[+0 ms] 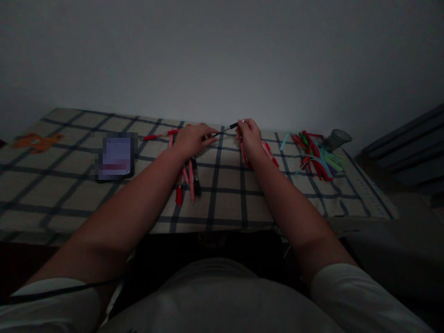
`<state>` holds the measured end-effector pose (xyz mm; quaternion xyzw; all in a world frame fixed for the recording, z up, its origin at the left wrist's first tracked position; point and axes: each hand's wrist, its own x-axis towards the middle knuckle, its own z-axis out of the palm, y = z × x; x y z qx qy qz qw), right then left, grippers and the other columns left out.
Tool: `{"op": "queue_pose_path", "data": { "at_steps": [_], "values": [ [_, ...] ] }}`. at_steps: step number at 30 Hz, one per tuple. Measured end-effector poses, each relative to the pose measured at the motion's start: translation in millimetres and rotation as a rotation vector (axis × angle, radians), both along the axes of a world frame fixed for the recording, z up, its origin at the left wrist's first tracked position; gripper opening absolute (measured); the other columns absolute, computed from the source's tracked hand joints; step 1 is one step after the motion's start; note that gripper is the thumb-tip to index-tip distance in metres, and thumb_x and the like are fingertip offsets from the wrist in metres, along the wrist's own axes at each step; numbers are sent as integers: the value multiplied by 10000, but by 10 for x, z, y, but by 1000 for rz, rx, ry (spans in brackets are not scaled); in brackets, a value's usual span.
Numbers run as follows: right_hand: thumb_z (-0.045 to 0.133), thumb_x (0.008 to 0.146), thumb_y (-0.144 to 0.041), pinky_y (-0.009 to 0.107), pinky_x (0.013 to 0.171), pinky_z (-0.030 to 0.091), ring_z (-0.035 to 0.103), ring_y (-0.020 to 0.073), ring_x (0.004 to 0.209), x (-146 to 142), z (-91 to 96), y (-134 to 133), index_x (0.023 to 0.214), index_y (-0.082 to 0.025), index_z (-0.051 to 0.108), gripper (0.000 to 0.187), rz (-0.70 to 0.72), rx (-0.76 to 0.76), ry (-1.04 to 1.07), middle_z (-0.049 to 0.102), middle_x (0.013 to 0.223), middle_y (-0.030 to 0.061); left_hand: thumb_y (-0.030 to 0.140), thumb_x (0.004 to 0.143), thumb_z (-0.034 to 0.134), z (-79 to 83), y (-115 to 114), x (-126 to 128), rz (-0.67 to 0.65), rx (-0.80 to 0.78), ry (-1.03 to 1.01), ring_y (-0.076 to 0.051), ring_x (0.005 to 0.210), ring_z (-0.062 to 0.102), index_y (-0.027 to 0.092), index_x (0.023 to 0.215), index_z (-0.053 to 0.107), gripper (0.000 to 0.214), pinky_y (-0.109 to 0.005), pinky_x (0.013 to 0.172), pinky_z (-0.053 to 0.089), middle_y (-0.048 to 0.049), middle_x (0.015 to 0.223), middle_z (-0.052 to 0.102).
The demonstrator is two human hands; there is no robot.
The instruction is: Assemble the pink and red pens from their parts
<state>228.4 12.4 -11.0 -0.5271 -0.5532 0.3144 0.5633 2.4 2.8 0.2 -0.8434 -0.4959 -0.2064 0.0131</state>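
My left hand [192, 138] and my right hand [249, 136] meet over the far middle of a checked tablecloth [222, 203]. Between them runs a thin dark pen refill [227, 128]. The right hand's fingers pinch its black end. The left hand's fingers are closed at its other tip. Several red, pink and black pens [189, 180] lie under my left wrist. More red pens [268, 155] lie beside my right wrist, and one red pen [159, 135] lies left of my left hand.
A pile of red, green and blue strips [317, 157] sits at the right, with a grey round container [338, 138] behind it. A dark-edged flat object [116, 157] lies at the left. An orange shape [36, 141] is at the far left. A wall rises behind.
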Motion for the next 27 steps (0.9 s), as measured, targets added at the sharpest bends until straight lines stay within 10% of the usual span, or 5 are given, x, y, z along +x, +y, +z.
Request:
{"op": "queue_pose_path", "data": {
  "at_steps": [27],
  "values": [
    [624,1060,-769,289,652,450,621,175,733,57,73,-60,958,-289,562,495,-72,43,-43,605,818,-17,460,1125,652,8,3,-5,46,-27,-21,-286,1180,764,322,1395,831,352,-349,939,501,-61,1272,872]
  ]
}}
